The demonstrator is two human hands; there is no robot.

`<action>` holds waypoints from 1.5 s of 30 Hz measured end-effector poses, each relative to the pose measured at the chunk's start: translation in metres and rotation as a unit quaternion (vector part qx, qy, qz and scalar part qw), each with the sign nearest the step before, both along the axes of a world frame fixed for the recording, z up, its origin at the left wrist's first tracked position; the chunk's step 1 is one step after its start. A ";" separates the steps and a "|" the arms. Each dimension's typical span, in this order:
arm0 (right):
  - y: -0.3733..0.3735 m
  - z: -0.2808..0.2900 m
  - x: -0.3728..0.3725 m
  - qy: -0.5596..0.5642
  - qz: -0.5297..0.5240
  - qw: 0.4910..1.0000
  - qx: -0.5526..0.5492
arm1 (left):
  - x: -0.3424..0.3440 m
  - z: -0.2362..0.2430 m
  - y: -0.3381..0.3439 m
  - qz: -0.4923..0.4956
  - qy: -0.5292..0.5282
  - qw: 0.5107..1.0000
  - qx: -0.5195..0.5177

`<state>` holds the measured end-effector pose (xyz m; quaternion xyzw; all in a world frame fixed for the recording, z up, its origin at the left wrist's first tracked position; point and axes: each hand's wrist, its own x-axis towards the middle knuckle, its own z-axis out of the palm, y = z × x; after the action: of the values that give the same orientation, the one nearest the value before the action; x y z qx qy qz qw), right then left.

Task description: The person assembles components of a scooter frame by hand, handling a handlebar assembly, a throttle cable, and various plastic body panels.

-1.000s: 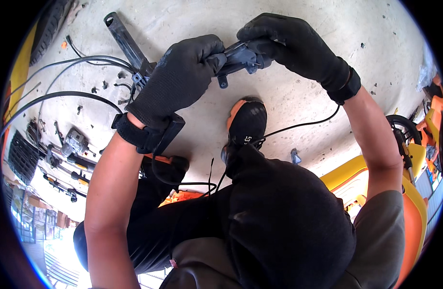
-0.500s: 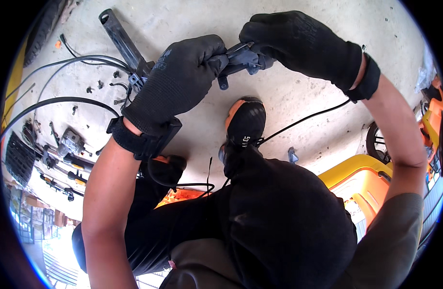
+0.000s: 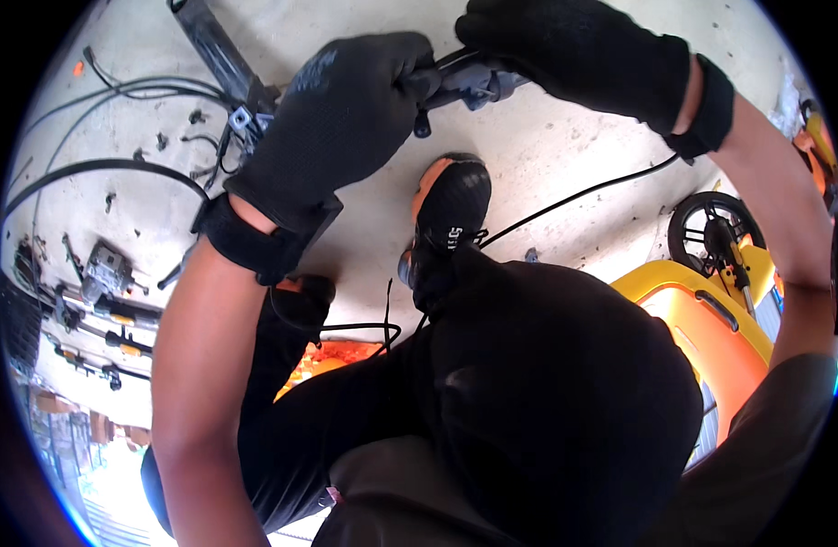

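Note:
Both my hands wear black knit gloves. My left hand [image 3: 351, 114] is closed, its thumb and fingers pressed together on a dark metal bar [image 3: 478, 87] with brackets and a short rounded stub. My right hand [image 3: 583, 64] is curled over the bar's other end; its fingertips partly hide what they grip. A thin black strip [image 3: 455, 56] spans the gap between the hands above the bar. Beyond my left hand, a dark tube [image 3: 220, 55] slants up to the picture's edge, with a small metal clamp [image 3: 243, 118] at its lower end.
Black cables [image 3: 100, 166] loop out to the left, and another cable [image 3: 583, 193] crosses the floor at right. Small dark fasteners and a grey metal block [image 3: 109, 269] lie at left. A black wheel [image 3: 711, 232] and a yellow-orange plastic body [image 3: 688, 301] stand at right. My shoe [image 3: 451, 196] is below the bar.
The view has shifted, so the floor, shoe and hands appear higher and more of the wheel shows. Both hands keep their grip; the strip between them looks more drawn out.

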<state>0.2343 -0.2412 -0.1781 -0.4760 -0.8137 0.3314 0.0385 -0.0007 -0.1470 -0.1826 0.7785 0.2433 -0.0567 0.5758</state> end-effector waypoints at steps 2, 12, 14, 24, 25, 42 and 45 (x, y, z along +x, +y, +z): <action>-0.005 -0.001 -0.002 0.019 -0.066 0.997 -0.032 | 0.000 0.005 0.000 0.014 0.006 1.000 -0.004; -0.046 -0.028 -0.009 0.209 -0.268 0.938 -0.073 | 0.001 0.006 -0.003 0.023 0.036 0.998 -0.046; -0.045 -0.031 -0.004 0.183 -0.224 0.956 -0.049 | 0.002 0.007 -0.004 0.015 0.034 0.999 -0.038; -0.057 -0.045 -0.012 0.168 -0.252 0.953 0.027 | 0.009 0.017 0.001 0.002 0.092 0.994 -0.055; -0.058 -0.044 -0.012 0.164 -0.256 0.952 0.022 | 0.011 0.019 0.001 0.006 0.100 0.993 -0.066; -0.042 -0.044 -0.011 0.253 -0.239 0.936 0.054 | 0.014 0.020 0.005 -0.010 0.102 0.991 -0.086; -0.046 -0.041 -0.011 0.227 -0.228 0.945 0.057 | 0.010 0.020 0.005 -0.019 0.112 0.990 -0.081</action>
<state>0.2235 -0.2871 -0.2188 -0.5578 -0.6708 0.3662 0.3238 0.0095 -0.1417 -0.1628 0.7225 0.2856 -0.1741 0.6051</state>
